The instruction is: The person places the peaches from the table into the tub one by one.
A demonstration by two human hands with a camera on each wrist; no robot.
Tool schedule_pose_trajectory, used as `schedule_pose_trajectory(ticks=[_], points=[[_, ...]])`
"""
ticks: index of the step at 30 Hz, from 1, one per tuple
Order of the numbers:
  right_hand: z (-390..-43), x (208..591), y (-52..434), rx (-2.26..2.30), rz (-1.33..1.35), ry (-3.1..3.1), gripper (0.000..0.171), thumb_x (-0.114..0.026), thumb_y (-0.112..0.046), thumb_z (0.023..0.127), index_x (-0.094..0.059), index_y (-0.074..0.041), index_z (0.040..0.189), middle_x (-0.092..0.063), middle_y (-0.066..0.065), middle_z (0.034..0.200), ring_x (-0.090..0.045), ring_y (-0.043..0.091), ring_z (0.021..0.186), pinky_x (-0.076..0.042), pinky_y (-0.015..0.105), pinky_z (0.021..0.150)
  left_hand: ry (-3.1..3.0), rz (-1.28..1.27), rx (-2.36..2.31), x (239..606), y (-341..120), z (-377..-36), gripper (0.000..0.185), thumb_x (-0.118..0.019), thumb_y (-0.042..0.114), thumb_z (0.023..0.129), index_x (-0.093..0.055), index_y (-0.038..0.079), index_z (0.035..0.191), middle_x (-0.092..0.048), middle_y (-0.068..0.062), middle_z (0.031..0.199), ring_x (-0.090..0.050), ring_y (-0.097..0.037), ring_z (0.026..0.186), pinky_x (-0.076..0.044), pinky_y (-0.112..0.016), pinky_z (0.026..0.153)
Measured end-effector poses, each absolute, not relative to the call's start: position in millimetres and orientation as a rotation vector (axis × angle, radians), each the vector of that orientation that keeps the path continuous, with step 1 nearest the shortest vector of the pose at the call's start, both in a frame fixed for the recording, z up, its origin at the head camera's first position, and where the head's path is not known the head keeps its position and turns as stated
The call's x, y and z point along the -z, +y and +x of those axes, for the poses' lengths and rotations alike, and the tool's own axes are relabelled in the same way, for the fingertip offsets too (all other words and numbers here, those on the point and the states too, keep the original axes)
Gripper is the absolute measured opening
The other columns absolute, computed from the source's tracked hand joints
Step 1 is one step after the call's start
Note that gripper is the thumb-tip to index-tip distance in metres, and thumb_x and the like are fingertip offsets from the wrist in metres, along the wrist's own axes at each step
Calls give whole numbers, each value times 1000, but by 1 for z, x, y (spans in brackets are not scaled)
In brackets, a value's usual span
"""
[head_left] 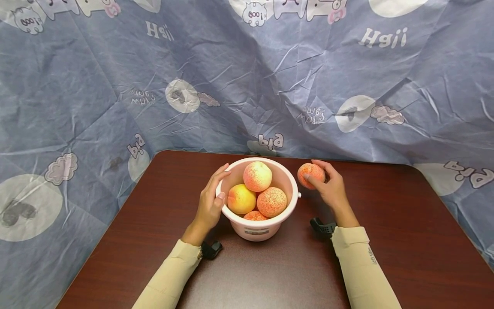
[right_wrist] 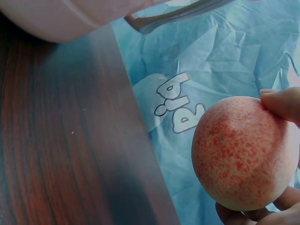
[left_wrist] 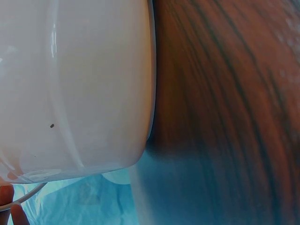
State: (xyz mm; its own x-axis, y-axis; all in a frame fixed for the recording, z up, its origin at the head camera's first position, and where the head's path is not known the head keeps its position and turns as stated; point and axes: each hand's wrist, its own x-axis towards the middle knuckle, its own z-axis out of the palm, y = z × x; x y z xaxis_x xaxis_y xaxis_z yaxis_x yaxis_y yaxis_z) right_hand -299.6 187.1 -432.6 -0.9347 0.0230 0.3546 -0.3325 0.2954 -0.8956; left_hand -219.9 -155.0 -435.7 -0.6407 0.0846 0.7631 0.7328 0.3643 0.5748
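We're looking down at a dark wooden table [head_left: 154, 223] with a pale pink bucket [head_left: 266, 229] standing upright in the middle of it. Our left hand [head_left: 210, 199] is on the bucket's left side, fingers curved round the rim and wall, thumb lying along the near edge, so it has the bucket steadied. From the left wrist view the bucket's smooth wall [left_wrist: 75, 89] fills most of the picture, standing on the wood grain, and we catch only fingertips [left_wrist: 6, 194] low in the corner by a thin wire handle.

Over on the other side, our right hand [head_left: 329, 186] holds a peach [head_left: 310, 174] just beside the bucket's right rim, at about rim height, close to it but apart from it. The fingers wrap round the fruit from behind with the thumb across the front; the right wrist view shows the speckled red and yellow peach [right_wrist: 243, 152] pinched between a fingertip [right_wrist: 281, 103] above and fingers below, clear of the table.

Inside the bucket we count four more peaches: one on top [head_left: 257, 176], a yellower one to the left [head_left: 241, 198], a redder one to the right [head_left: 272, 201] and one low at the front [head_left: 254, 216]. Behind everything hangs a crinkled blue cloth [head_left: 247, 86] printed with cartoon pigs.
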Motion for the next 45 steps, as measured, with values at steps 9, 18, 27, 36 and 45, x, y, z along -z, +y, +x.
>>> schedule_pose_trajectory(ticks=[9, 18, 27, 36, 45], points=[[-272, 394, 174, -1737, 350, -2218, 50, -74, 1, 79, -57, 5, 127, -59, 22, 120, -58, 14, 94, -47, 15, 77, -1981, -707, 1288, 435, -154, -219, 61, -37, 44, 92, -53, 1, 132, -46, -19, 143, -42, -31, 134, -32, -40, 110], [-261, 377, 171, -1705, 393, -2177, 50, -73, 3, 79, -58, 6, 126, -59, 24, 120, -59, 14, 93, -48, 17, 79, -1990, -701, 1277, 435, -154, -218, 63, -36, 48, 93, -53, 3, 133, -46, -14, 144, -42, -29, 134, -32, -41, 110], [-257, 363, 169, -1744, 465, -2062, 49, -72, 7, 78, -57, 10, 124, -58, 28, 119, -60, 12, 93, -49, 17, 79, -1981, -706, 1272, 431, -154, -220, 68, -34, 55, 94, -53, 1, 132, -47, -12, 144, -42, -30, 134, -32, -41, 110], [-253, 351, 170, -1814, 488, -1989, 49, -72, 10, 77, -58, 7, 124, -58, 25, 118, -61, 14, 94, -50, 18, 78, -1975, -693, 1284, 432, -153, -221, 70, -33, 57, 93, -53, 2, 131, -47, -14, 143, -42, -29, 134, -32, -42, 110], [-248, 344, 170, -1854, 504, -1964, 49, -72, 10, 77, -59, 6, 124, -59, 22, 118, -61, 15, 94, -51, 18, 78, -1987, -683, 1291, 433, -152, -219, 67, -34, 53, 93, -54, 2, 131, -47, -11, 144, -42, -28, 134, -33, -42, 109]])
